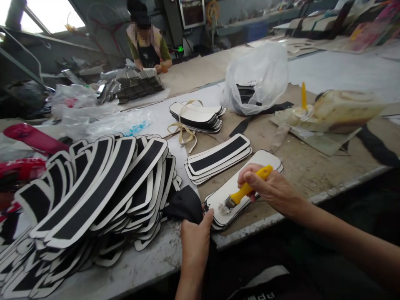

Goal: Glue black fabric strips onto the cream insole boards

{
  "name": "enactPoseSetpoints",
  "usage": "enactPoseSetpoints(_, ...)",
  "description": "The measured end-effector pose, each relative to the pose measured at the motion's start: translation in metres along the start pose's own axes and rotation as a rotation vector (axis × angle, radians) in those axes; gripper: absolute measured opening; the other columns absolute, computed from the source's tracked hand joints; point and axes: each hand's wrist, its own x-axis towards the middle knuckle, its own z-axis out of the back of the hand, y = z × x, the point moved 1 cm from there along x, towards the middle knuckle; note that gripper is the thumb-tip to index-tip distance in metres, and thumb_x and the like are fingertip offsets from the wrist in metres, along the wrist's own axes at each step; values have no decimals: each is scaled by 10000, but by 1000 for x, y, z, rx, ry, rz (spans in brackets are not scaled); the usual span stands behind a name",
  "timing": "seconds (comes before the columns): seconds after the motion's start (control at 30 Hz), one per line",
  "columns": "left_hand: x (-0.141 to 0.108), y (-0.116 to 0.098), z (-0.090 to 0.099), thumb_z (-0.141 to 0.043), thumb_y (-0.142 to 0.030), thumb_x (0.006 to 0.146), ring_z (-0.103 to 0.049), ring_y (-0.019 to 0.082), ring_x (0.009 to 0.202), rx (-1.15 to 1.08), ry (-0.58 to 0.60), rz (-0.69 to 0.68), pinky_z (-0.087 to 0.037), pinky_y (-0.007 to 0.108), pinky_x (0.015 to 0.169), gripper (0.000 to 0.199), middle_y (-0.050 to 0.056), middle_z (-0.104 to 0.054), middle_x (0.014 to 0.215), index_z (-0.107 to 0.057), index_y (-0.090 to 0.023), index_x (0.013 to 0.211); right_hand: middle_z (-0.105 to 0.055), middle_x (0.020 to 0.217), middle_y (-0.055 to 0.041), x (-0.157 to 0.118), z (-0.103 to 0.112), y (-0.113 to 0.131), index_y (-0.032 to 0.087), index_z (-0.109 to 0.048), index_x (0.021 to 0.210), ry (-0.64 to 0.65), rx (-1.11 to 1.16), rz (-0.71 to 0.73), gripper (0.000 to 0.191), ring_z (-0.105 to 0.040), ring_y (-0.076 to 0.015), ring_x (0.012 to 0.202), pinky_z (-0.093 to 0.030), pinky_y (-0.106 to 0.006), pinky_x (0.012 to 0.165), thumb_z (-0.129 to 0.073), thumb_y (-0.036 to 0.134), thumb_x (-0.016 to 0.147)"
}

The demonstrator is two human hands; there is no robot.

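Observation:
My right hand (265,185) grips a yellow-handled brush (242,192). Its bristles touch the near-left end of a white curved panel (264,158), which lies on top of a small stack. A greyish wet-looking smear surrounds the bristles. My left hand (196,233) is closed on a folded piece of black material (186,204), and its thumb lies by the same end of the panel. Just behind are a few white panels with black centre strips (220,154). To the left spreads a big overlapping pile of similar black-and-white panels (90,187).
Further back, a tied bundle of white panels (195,114) sits beside a white plastic bag (254,75) with dark pieces inside. A glue-stained container (340,110) stands at right near an upright yellow handle (303,96). Across the table a person (148,48) works behind stacked pieces (140,85).

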Motion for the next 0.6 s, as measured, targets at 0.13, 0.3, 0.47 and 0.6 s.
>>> enactPoseSetpoints(0.13, 2, 1, 0, -733, -267, 609, -662, 260, 795, 32, -4, -12, -487, 366, 798, 337, 141, -728, 848, -695, -50, 865, -548, 700, 7, -3, 10, -14, 192, -563, 784, -29, -114, -62, 344, -519, -109, 533, -437, -231, 505, -556, 535, 811)
enactPoseSetpoints(0.3, 4, 1, 0, -737, -230, 570, -669, 265, 773, -1, -19, 8, -500, 353, 764, 270, 115, -732, 775, -709, -70, 787, -580, 760, -22, -8, 57, -9, 212, -576, 784, -307, -463, 72, 291, -543, -152, 637, -441, -275, 622, -535, 495, 841)
enactPoseSetpoints(0.47, 4, 3, 0, -741, -279, 576, -662, 282, 780, 53, -76, -19, -494, 380, 774, 252, 95, -725, 747, -709, -115, 764, -587, 808, -48, -8, 80, -6, 229, -570, 823, -388, -669, 288, 209, -563, -192, 770, -443, -318, 760, -492, 411, 888)
enactPoseSetpoints(0.6, 5, 8, 2, -741, -271, 587, -646, 323, 878, 88, -58, -96, -461, 405, 856, 164, 89, -718, 749, -713, -164, 708, -605, 807, -61, -10, 78, -7, 230, -581, 814, -328, -866, 418, 194, -582, -193, 787, -463, -321, 764, -444, 317, 921)
